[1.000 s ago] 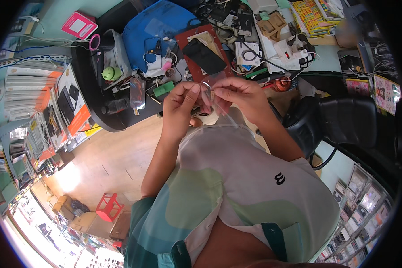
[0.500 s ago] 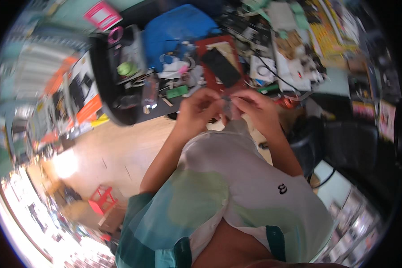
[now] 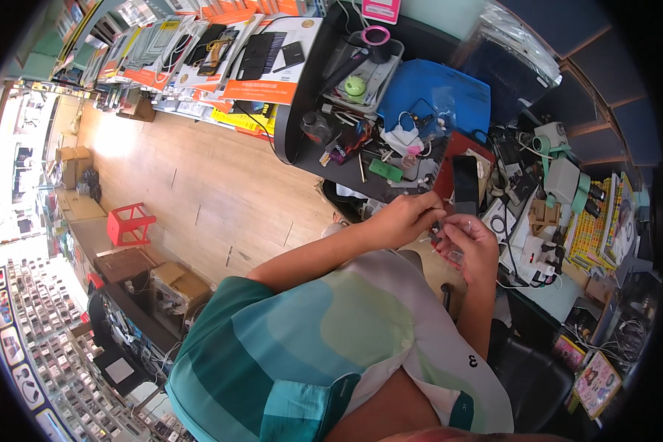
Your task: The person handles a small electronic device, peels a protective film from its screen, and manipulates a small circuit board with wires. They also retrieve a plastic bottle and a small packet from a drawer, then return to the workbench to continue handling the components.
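My left hand [image 3: 409, 219] and my right hand [image 3: 473, 247] meet in front of the bench's near edge, both with fingers pinched. Between their fingertips is a small clear plastic piece [image 3: 449, 255] with a dark bit near its top, reddish in places. Its exact kind is too small to make out, and the fingers partly cover it. Just beyond my hands, a black phone [image 3: 465, 183] lies on a red board [image 3: 443, 179]. Left of that, a green piece [image 3: 385, 170] rests on the dark bench, near a white cable and adapter [image 3: 403, 140].
A blue tray [image 3: 449, 92] and a clear bin [image 3: 392, 68] with a green ball stand at the back. A green-and-white microscope [image 3: 565, 177] is on the right, near yellow booklets [image 3: 593, 232]. A red stool [image 3: 130, 223] stands on the wooden floor at left.
The view has swung to the left, so the bench and my hands appear further right and lower. Both hands stay together at the small plastic piece.
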Tool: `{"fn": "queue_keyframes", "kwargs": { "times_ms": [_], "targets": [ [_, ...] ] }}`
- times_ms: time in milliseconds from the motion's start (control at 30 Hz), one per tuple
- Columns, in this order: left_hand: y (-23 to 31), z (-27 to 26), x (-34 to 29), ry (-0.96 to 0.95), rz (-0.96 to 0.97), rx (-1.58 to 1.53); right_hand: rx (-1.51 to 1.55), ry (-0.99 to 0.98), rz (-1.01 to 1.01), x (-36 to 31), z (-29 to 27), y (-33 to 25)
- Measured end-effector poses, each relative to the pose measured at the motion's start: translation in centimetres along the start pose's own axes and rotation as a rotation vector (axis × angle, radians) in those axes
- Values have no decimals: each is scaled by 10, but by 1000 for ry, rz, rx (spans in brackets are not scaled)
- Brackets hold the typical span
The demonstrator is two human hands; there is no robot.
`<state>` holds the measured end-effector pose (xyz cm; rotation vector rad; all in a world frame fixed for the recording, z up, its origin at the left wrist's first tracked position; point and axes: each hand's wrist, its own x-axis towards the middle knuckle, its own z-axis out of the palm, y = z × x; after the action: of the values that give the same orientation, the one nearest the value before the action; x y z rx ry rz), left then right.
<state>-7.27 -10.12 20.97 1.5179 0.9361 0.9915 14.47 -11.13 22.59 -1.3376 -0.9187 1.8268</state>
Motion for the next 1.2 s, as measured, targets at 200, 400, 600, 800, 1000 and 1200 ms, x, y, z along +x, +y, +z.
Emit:
{"fn": "queue_keyframes", "kwargs": {
  "times_ms": [200,400,600,800,1000,1200],
  "targets": [
    [-9,-34,-11,-43,87,-29,-115,24,-9,11,30,1],
    [-12,-62,-15,-109,113,-67,-230,102,-39,12,57,-1],
    [-13,-75,-20,-90,37,-40,-235,40,-5,15,71,-2],
    [-10,-83,-24,-146,109,7,-201,-57,85,15,67,-9],
    [-19,-88,-37,-103,112,51,-241,-82,36,14,79,-12],
    [-18,-87,-35,-85,43,-12,-244,-17,45,11,76,-4]
  ]
}}
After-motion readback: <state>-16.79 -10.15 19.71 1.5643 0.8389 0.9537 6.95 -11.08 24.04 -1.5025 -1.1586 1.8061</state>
